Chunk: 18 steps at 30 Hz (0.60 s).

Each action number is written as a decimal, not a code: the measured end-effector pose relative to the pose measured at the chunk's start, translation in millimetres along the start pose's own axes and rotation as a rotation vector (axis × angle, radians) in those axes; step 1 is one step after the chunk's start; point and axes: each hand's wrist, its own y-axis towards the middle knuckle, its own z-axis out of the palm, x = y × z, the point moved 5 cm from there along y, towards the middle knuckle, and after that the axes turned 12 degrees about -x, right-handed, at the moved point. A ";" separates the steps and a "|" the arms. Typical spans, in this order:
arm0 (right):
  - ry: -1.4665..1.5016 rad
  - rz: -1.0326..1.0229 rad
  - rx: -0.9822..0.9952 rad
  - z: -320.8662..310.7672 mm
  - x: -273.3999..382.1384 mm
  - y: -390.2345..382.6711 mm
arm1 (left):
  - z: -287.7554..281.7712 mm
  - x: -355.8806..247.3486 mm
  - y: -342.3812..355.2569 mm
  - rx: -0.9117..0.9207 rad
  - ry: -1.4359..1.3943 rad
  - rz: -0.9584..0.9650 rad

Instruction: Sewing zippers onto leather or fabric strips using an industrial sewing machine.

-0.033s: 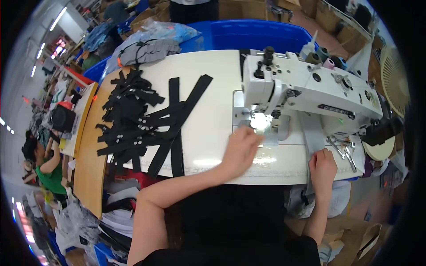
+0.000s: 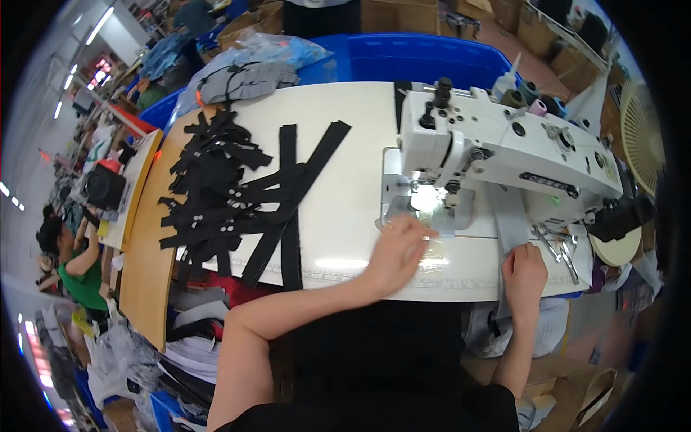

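Note:
My left hand (image 2: 394, 258) is in front of the lit needle area of a white sewing machine (image 2: 504, 147). Its fingers are curled together and slightly blurred; whatever may be between them is too small to make out. Over on the right, my right hand (image 2: 525, 278) rests at the table's front edge, fingers closed on a long grey strip (image 2: 512, 219). That strip runs back under the machine's arm and hangs over the front edge. Left of the machine lies a tangled pile of black fabric strips (image 2: 216, 183) with small shiny round spots on them.
Wrenches (image 2: 565, 252) lie right of the grey strip. Thread spools (image 2: 529, 91) and a squeeze bottle (image 2: 508, 75) stand behind the machine. A blue bin (image 2: 432, 45) and a grey cloth bundle (image 2: 248, 81) are at the back. A co-worker in green (image 2: 83, 277) sits far left.
My left hand has drawn slightly toward me from the needle area. The whole view has shifted a little. My right hand stays on the grey strip.

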 end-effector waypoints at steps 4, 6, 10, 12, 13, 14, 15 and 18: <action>0.162 0.103 0.103 0.4 -23.2 13.4 | 18.6 -25.3 -35.7 0.159 -0.358 -0.329; 0.242 0.204 0.025 -15.1 -27.9 25.0 | 30.8 -29.8 -40.0 0.187 -0.502 -0.445; 0.242 0.123 -0.024 -53.7 1.2 28.4 | 82.3 -23.4 -42.1 0.274 -0.850 -0.778; 0.257 -0.016 0.081 -60.9 33.1 18.6 | 114.7 -13.8 -36.6 0.150 -1.039 -1.052; 0.284 -0.106 0.155 -66.3 54.4 13.6 | 118.9 -11.0 -27.7 0.159 -1.041 -1.055; 0.309 -0.194 0.214 -78.7 73.6 4.7 | 122.0 -15.6 -14.2 0.199 -1.073 -1.056; 0.354 -0.281 0.278 -84.0 88.9 -8.5 | 124.2 -20.8 -5.1 0.236 -1.104 -1.057; 0.639 -0.437 0.645 -80.8 120.5 -43.1 | 127.0 -15.7 7.4 0.230 -1.092 -1.082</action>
